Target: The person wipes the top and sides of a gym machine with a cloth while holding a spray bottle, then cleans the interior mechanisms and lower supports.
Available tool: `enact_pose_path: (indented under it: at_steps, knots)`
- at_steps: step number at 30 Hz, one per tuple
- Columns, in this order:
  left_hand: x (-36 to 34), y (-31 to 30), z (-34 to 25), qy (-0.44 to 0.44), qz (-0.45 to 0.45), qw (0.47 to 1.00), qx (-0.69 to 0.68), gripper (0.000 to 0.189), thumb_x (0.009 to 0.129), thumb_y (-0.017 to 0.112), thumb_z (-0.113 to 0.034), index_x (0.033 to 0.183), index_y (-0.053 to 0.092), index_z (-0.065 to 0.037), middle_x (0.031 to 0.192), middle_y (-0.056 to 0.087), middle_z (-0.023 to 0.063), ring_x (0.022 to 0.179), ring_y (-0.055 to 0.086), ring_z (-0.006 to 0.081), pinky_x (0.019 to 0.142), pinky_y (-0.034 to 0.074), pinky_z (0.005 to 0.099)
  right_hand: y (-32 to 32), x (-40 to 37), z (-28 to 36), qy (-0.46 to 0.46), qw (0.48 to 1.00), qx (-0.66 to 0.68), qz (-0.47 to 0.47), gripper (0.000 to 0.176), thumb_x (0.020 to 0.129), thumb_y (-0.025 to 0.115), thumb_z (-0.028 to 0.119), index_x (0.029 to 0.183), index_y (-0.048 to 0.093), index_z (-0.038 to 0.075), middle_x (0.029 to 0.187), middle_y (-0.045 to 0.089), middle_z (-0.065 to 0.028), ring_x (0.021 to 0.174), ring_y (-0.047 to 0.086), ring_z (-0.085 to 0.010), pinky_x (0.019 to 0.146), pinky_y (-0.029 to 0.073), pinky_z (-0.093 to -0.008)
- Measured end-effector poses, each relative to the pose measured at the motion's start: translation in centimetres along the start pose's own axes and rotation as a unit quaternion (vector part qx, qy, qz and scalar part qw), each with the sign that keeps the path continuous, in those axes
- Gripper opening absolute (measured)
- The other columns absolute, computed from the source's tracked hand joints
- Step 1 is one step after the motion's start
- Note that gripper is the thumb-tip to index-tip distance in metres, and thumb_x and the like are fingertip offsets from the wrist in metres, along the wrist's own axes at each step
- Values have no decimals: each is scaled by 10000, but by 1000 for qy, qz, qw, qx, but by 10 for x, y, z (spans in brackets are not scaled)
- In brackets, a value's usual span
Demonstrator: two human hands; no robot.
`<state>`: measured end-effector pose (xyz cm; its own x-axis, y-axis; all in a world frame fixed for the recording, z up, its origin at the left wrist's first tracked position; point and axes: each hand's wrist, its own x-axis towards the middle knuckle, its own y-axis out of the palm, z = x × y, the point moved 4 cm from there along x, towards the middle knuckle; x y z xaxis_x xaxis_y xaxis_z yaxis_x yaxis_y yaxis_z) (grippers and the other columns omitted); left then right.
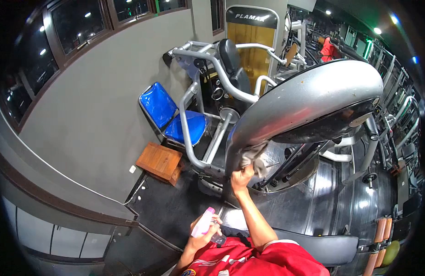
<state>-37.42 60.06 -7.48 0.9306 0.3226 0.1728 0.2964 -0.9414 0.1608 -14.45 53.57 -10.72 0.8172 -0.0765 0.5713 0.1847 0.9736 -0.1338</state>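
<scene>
My left hand (pixel 197 238) is closed around a spray bottle (pixel 203 222) with a white and pink head, held low in front of my red shirt. The clear lower part of the bottle is partly covered by my fingers. Further forward, my right hand (pixel 241 179) grips a crumpled grey-brown cloth (pixel 254 158). That cloth lies against the inner edge of the large silver frame (pixel 309 99) of a gym machine, near its lower bend. Part of the cloth bunches out beyond my fingers.
A blue chair (pixel 187 126) and a small wooden box (pixel 160 162) stand by the grey wall at left. Curved silver tubes (pixel 189 115) of another machine rise behind. A padded bench (pixel 313 247) lies just in front of me. More gym equipment fills the right side.
</scene>
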Motion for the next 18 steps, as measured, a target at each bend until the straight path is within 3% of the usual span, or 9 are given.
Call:
enact_pose_path:
  at_steps: [1,2,5,7,10,13,14,17,18]
  knots:
    - [-3,-1,1,-10,-8,1000,2,231,845,589,24,1070,539,43,864,640,114,632,649,147,592,521,262,5,-17,-19,132,987,-15,91,664,610,400,-83,1268,467,-25,1090,575,-272,985,589,-400,844,459,-370]
    - [-5,-5,6,-20,-13,1000,-6,228,845,581,31,1069,539,44,861,638,117,631,648,146,591,521,260,12,-29,-39,-7,997,-21,79,688,652,397,-81,1331,420,25,1222,495,-302,1086,531,-429,900,442,-407]
    - [-8,-10,8,-26,-25,999,-3,234,845,577,33,1074,534,46,866,635,118,625,644,148,588,520,262,14,-65,-63,92,980,-58,166,690,677,402,-85,1350,407,68,1317,399,-311,1174,455,-430,956,400,-442]
    - [-9,-13,7,-25,-32,999,6,239,843,578,34,1077,532,48,874,632,119,623,641,151,587,519,262,13,-81,-75,88,982,-66,151,488,768,417,-64,1245,486,12,1285,425,-301,1113,505,-424,991,389,-424]
    - [-12,-16,10,-39,-44,998,-14,240,846,586,18,1078,532,48,877,630,116,628,639,150,585,513,255,18,-110,-114,104,928,-200,295,537,802,477,31,1333,414,81,1329,398,-287,1208,418,-422,1110,221,-445]
    - [-14,-17,11,-23,-43,999,-8,238,847,593,9,1076,537,47,875,631,113,625,638,150,582,512,254,18,-110,-121,102,935,-193,281,351,843,488,70,1190,516,28,1066,595,-268,1057,543,-413,944,409,-447]
    - [-16,-17,11,-24,-46,999,-9,238,847,593,9,1076,537,47,875,631,113,625,638,150,582,512,254,11,-100,-108,216,934,-98,269,330,859,502,112,1177,526,26,1042,608,-266,1011,580,-403,851,457,-442]
    - [-19,-19,10,-22,-53,998,5,237,845,599,9,1070,541,51,871,631,111,625,639,151,580,511,253,-2,-89,-102,399,896,115,156,306,918,459,140,1166,567,-2,1106,628,-169,1043,587,-286,902,421,-333]
    - [-19,-19,11,-24,-49,998,6,236,844,600,10,1069,542,52,870,631,109,625,640,150,579,510,252,-14,-82,-81,364,912,149,118,325,942,417,121,1209,535,-20,1136,611,-115,1060,548,-194,943,383,-312]
